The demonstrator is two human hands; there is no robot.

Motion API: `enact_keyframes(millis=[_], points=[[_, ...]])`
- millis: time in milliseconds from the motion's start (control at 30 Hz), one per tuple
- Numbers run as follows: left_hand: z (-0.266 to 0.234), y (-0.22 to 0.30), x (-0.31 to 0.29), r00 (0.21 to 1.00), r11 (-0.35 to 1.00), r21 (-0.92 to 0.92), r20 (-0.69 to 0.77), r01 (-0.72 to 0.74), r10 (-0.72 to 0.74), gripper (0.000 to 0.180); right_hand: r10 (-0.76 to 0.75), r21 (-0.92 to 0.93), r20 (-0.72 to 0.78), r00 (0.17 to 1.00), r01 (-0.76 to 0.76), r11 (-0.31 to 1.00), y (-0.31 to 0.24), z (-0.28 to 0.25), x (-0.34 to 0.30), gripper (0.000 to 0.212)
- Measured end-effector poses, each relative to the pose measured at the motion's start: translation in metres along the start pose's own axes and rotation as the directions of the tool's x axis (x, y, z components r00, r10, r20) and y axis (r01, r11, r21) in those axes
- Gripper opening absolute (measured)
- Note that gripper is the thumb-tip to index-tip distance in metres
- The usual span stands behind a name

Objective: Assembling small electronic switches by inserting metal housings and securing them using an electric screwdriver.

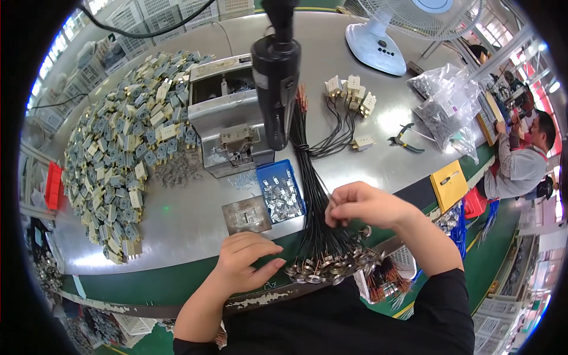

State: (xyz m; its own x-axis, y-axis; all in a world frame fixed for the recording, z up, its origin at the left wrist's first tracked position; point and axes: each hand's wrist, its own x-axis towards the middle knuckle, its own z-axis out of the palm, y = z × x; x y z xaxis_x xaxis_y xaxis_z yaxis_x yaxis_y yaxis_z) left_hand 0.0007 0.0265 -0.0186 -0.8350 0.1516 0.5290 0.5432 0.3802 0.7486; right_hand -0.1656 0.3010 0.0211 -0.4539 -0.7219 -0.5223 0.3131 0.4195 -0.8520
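Observation:
A thick bundle of black cables (pixel 305 177) lies across the bench front, with round metal ends (pixel 319 269) hanging over the near edge. My right hand (pixel 370 204) is closed in a pinch at the bundle's right side, on one black cable that rises apart from the others. My left hand (pixel 245 260) hovers by the bench edge, fingers apart and holding nothing. Just beyond it sits a square metal plate (pixel 245 216). Beside that plate is a blue tray (pixel 281 192) of small metal parts. A metal fixture (pixel 228 127) stands behind, under a black electric screwdriver (pixel 277 89).
A large heap of cream-and-grey blocks (pixel 124 142) covers the left. At the back right are blocks wired to cables (pixel 352 92), pliers (pixel 407 141), plastic bags of parts (pixel 447 106) and a white fan (pixel 376 47). A yellow notebook (pixel 449 186) lies right; a co-worker (pixel 520 157) sits beyond.

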Motion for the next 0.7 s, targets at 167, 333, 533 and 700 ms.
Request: enact_keyframes(millis=[167,333,533,700], points=[[-0.003,0.000,0.003,1.000,1.000,0.013,-0.012,0.003,-0.003,0.018,-0.240,0.671,-0.007,0.971,0.182,0.718,0.006,-0.032,-0.030,0.014],[0.006,0.013,0.021,0.991,0.994,0.097,0.116,0.052,-0.063,0.014,-0.177,-0.103,0.292,0.940,0.215,0.971,0.017,-0.029,-0.039,0.029],[0.014,0.038,0.048,0.964,0.994,0.008,0.242,0.113,-0.111,0.017,-0.310,-0.261,0.315,0.897,0.396,0.881,-0.016,-0.004,-0.042,0.044],[0.041,0.070,0.083,0.974,0.970,-0.221,0.223,0.099,-0.048,0.032,-0.284,-0.163,0.065,0.957,0.291,0.943,-0.032,0.005,-0.059,0.043]])
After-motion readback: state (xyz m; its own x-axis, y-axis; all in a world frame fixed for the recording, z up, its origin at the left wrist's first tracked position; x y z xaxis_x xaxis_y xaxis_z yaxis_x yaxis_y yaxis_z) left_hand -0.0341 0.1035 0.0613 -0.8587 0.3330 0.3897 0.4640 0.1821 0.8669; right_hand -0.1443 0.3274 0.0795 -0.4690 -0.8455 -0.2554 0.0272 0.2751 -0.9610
